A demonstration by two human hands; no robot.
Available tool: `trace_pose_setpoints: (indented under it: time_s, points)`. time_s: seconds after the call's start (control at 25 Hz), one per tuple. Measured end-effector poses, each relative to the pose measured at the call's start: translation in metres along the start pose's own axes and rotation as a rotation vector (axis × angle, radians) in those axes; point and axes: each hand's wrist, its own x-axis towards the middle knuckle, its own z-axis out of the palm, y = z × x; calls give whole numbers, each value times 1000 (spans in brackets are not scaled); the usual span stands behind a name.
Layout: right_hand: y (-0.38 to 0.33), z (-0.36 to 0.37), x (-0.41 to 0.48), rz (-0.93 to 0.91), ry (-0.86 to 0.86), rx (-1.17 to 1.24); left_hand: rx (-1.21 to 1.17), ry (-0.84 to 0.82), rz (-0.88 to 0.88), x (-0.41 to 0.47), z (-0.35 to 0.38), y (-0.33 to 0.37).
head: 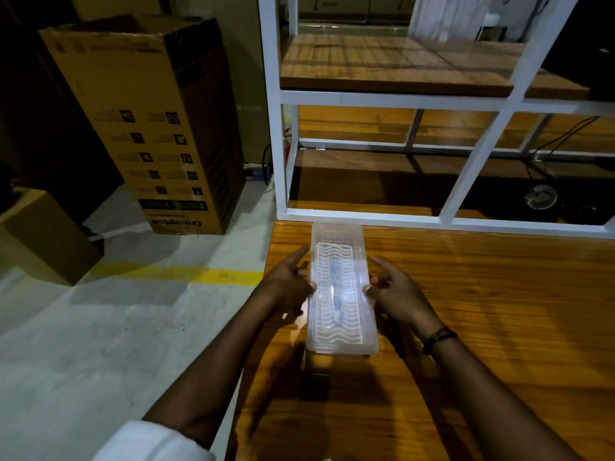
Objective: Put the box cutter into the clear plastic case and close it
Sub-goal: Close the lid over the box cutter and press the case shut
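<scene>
The left hand [289, 283] sits against the left long side of the clear plastic case [341, 291], a fingertip touching the case's edge about halfway along, the index finger stretched out straight toward the top of the frame beside the case wall and the other fingers loosely curled. The right hand [397, 294] mirrors it on the right long side, curled fingertips touching the case's edge and the index finger pointing up and inward. Both hands are loosely spread, pressing the case from the sides rather than wrapped around it. Between them, through the lid with its white wavy-line pattern, a long slim shape lies lengthwise along the middle of the case: the box cutter [335, 296], blurred by the plastic. The lid appears to lie flat on the case.

The case rests on a wooden tabletop [482, 311], lower centre of the frame, near its left edge. A dark band circles the right wrist. A white metal frame shelf [432, 98] with wooden boards stands above, and a tall cardboard box [146, 128] on the grey floor at upper left.
</scene>
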Motion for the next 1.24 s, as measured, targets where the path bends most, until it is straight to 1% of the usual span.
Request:
trace_pose_setpoints:
  time_s: [0.08, 0.12, 0.16, 0.24, 0.32, 0.52, 0.6, 0.76, 0.88, 0.96, 1.08, 1.24]
  points:
    - [-4, -4, 13, -60, -42, -189, 401, -15, 26, 12, -5, 6]
    - [-6, -6, 18, -70, -31, -284, 573, -10, 35, 16, -6, 10]
    - [-6, -8, 21, -67, -16, -380, 681, -12, 48, 17, -7, 14]
    - [-9, -10, 23, -53, -22, -548, 793, -46, 64, 19, -7, 20]
    - [-13, -12, 23, -57, -64, -665, 906, -73, 78, 20, -8, 23]
    - [-21, -17, 38, -213, -92, -786, 1165, -149, 208, 28, -6, 38]
    - [-26, -17, 47, -217, -92, -744, 1210, -150, 221, 37, -4, 47]
    - [-34, -19, 61, -266, -2, -727, 1281, -101, 238, 52, -10, 59]
    - [-35, -15, 70, -317, 48, -769, 1215, 14, 326, 61, -14, 59]
    - [-36, -11, 76, -338, 63, -804, 1200, 52, 342, 67, -11, 56]
    - [-41, -8, 84, -299, 45, -773, 1195, 37, 304, 76, -10, 50]
    - [-47, -12, 91, -233, -25, -732, 1104, -4, 240, 82, -13, 48]
